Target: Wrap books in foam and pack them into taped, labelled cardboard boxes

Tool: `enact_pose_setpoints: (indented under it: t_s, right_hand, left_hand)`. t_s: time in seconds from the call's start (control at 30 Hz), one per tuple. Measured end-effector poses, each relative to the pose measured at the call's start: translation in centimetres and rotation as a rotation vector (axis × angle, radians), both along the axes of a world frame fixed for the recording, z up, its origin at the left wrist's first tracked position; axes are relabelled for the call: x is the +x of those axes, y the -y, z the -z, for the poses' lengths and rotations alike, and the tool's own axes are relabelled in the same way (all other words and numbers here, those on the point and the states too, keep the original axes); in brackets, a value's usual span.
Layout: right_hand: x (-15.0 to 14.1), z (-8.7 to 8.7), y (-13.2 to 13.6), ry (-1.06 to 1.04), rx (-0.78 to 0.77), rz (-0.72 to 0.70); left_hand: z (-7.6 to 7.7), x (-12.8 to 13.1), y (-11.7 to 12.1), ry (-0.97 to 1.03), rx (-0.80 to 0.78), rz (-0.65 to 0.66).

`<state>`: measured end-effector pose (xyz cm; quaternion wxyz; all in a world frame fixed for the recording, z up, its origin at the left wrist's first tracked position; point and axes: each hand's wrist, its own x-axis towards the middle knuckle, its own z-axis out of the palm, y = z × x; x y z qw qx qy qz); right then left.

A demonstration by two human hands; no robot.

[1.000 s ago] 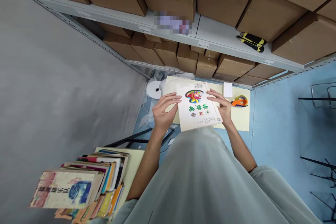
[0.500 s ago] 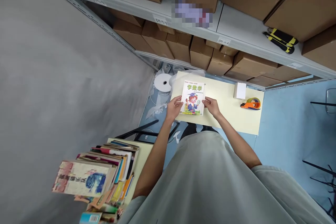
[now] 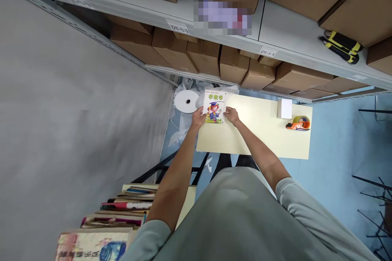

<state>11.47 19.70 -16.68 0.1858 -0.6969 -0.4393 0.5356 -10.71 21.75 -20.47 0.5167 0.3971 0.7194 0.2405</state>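
Observation:
A thin children's book (image 3: 214,107) with a cartoon figure and green lettering on its cover is between my two hands, over the far left part of the pale yellow table (image 3: 254,130). My left hand (image 3: 199,118) grips its left edge, the thumb lying on the cover. On the opposite edge, my right hand (image 3: 232,115) is closed with its fingers pinching the book's side. The cover faces up towards me. Whether the book touches the tabletop cannot be made out.
A white box (image 3: 284,108) and a tape dispenser (image 3: 299,123) stand at the table's right. A white roll (image 3: 186,101) lies beyond its left end. Book stacks (image 3: 122,212) fill the lower left. Shelving (image 3: 220,36) with cardboard boxes (image 3: 234,63) and black-yellow cutters (image 3: 343,47) spans the far side.
Both hands have carried the book away from me and a little left, towards the table's far left corner. My head view has shifted too.

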Motion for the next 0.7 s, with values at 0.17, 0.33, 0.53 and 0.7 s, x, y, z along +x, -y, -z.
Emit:
enact_pose_setpoints:
  t_s: [0.17,0.33,0.53,0.7]
  right_hand:
    - [0.2,-0.3,0.8,0.032,-0.082,0.091]
    - [1.1,-1.5,3.2,0.021,-0.080,0.145]
    - [3.7,-4.7,8.9,-0.050,-0.002,0.198]
    - [6.5,-7.5,14.9,-0.304,0.077,0.378]
  left_hand:
    - [-0.3,0.4,1.4,0.005,-0.014,0.045]
    - [-2.4,0.5,3.6,0.030,0.019,0.026]
    - [-6.2,1.4,9.4,0.130,0.109,-0.002]
    - [-8.9,2.9,16.3,0.187,0.109,-0.006]
